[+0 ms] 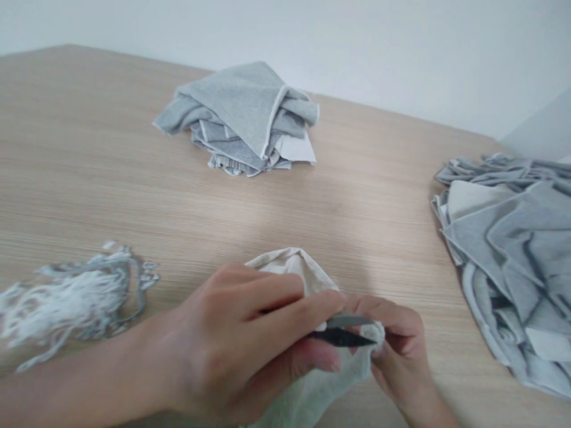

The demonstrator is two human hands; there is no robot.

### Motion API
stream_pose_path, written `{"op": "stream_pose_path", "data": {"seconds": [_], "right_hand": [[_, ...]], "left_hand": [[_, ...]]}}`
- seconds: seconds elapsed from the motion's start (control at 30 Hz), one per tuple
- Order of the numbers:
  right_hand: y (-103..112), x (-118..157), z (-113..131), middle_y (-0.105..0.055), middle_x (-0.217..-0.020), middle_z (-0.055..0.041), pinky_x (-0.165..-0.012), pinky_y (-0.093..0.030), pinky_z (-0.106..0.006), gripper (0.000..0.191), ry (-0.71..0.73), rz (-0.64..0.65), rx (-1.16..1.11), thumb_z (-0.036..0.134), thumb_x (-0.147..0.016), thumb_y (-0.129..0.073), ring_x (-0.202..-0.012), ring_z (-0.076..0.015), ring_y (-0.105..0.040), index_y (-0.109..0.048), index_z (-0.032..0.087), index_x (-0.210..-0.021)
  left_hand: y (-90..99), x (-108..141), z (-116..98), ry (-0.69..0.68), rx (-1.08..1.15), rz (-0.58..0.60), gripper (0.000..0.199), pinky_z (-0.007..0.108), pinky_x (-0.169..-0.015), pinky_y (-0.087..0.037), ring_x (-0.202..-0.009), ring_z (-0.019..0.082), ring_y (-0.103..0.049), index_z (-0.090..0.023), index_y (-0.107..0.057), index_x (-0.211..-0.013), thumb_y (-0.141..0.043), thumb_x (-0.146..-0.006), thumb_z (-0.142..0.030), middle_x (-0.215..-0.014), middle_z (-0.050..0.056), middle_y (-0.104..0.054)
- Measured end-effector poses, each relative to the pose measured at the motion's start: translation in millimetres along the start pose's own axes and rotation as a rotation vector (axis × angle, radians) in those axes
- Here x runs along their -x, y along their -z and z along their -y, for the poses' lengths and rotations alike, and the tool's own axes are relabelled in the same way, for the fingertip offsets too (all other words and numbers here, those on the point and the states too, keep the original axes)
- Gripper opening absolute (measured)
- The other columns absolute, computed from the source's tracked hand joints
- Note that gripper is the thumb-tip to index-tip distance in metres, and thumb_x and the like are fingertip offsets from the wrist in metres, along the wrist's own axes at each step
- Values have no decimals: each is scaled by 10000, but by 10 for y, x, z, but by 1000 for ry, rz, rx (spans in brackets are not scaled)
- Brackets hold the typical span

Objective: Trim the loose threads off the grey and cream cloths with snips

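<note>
My left hand [250, 333] is closed around a small pair of thread snips [343, 334]. Their dark, pointed blades stick out to the right, and the handles are hidden in my palm. The blade tips are at the bunched white edge of a pale cream cloth piece [307, 389]. My right hand [401, 345] pinches that edge between thumb and fingers, just beyond the tips. A hemmed, folded part of the cloth rises behind my left hand, which covers much of the rest.
On the wooden table [366, 196], a heap of grey cloth pieces [241, 107] lies at the back. A larger stack of grey cloth [513, 238] stands at the right. Tangled white and grey thread scraps [75, 303] lie at the left. A white wall [379, 53] borders the far edge.
</note>
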State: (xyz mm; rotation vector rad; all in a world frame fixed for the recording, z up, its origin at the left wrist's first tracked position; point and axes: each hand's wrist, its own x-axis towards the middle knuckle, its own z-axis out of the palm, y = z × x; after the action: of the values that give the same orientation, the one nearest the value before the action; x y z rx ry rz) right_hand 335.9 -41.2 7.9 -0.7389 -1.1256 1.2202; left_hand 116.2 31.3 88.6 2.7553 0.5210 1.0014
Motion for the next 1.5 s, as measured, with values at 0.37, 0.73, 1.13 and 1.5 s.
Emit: {"op": "stream_pose_path", "data": {"seconds": [0.37,0.73,1.13,1.5], "right_hand": [[0,-3,10,-775,-783,-46,-704,-610,-289,143,31,-12,79,348,-891,-808,-734,-177,-723,-834,293,-1021],[2,-2,-3,-761,-755,-34,-701,-603,-310,102,25,-11,68,352,-881,-817,-734,-182,-721,-821,252,-900],[-13,-8,7,-726,-698,-27,-636,-571,-292,104,25,-15,57,353,-876,-822,-658,-161,-670,-819,249,-873],[4,0,2,-732,-717,-34,-683,-576,-306,117,11,-10,48,350,-873,-825,-706,-173,-689,-816,234,-866]], "left_hand": [[-81,34,-99,-22,-84,34,324,256,-527,-507,-573,110,-623,-104,-564,-1273,-354,-1131,-306,-755,-34,-699],[-123,34,-139,30,-50,45,295,277,-478,-470,-544,119,-622,-130,-596,-1235,-363,-1122,-272,-739,-38,-690],[-97,19,-118,18,-44,20,305,269,-485,-520,-589,120,-662,-114,-594,-1221,-377,-1124,-305,-791,-9,-721],[-106,59,-136,8,-66,48,292,264,-477,-493,-543,112,-620,-131,-600,-1209,-360,-1128,-276,-730,-41,-690]]}}
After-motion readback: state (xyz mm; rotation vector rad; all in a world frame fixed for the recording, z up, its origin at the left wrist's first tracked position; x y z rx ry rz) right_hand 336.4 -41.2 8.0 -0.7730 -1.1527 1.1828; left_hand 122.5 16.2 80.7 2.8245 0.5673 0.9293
